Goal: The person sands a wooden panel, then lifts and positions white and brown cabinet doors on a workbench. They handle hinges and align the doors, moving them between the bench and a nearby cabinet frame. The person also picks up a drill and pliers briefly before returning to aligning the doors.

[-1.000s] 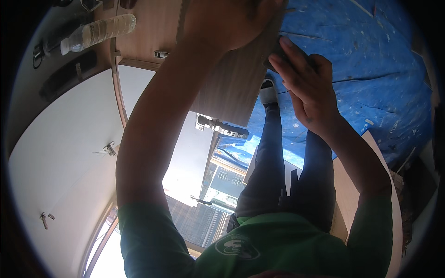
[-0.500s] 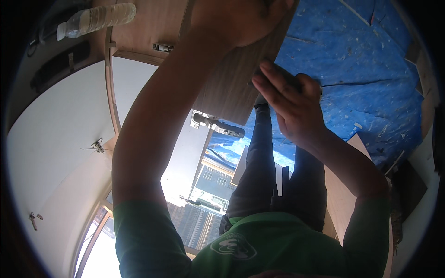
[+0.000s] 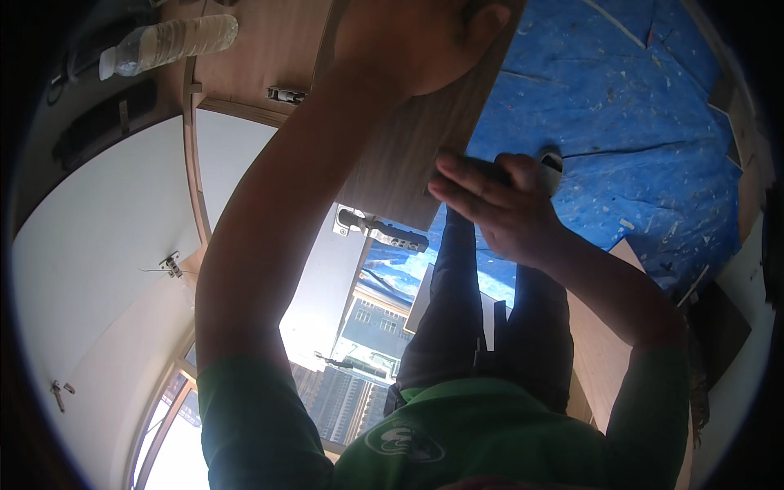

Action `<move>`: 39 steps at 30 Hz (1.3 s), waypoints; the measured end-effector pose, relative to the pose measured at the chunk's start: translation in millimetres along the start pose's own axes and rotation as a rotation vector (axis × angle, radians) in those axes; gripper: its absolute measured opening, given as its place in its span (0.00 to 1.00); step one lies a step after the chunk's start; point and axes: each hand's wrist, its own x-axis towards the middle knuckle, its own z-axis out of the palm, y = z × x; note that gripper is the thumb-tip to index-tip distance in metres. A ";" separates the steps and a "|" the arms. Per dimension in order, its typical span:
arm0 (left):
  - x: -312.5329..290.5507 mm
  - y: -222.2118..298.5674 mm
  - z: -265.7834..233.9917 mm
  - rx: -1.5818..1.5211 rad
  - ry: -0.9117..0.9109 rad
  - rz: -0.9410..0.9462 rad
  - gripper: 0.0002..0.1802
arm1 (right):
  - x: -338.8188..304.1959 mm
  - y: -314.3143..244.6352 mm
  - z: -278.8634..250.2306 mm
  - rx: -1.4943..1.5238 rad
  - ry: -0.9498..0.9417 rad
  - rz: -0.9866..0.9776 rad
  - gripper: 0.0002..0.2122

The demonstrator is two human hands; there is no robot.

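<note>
A brown wood-grain panel (image 3: 400, 175) stands below my left hand (image 3: 412, 45), which holds it near the top of the view. The left thumb lies toward the panel's right edge; the other fingers are dim and partly cut off. In my right hand (image 3: 510, 204) is a dark flat block (image 3: 482, 169), gripped with two fingers stretched along it. The block meets the panel's right edge near its lower corner. What the block is made of cannot be made out. A metal cabinet hinge (image 3: 384, 229) sticks out just under the panel's lower end.
Blue sheeting (image 3: 621, 98) with white specks covers the floor at right. White cabinet doors (image 3: 106, 196) with hinges curve along the left. A clear plastic bottle (image 3: 175, 42) lies at upper left. Loose boards (image 3: 629, 269) lean at lower right; a window (image 3: 351, 392) stands below.
My right hand has slid down along the panel's edge with the dark block, toward the lower corner. The left hand stays on the panel, nearly unmoved.
</note>
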 end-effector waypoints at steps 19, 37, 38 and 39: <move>-201.8 72.8 -79.4 -0.591 -0.418 0.358 0.24 | 19.7 51.0 -40.7 0.102 0.259 0.160 0.29; 22.9 -16.9 6.0 0.090 0.119 -0.060 0.26 | 62.6 101.5 -24.1 0.014 0.293 -0.044 0.32; 24.9 -14.6 4.5 0.114 0.114 -0.063 0.26 | 45.4 89.2 -19.9 0.064 0.234 -0.133 0.27; 23.5 -15.5 3.4 0.113 0.108 -0.067 0.26 | 41.4 84.1 -20.4 0.087 0.179 -0.169 0.28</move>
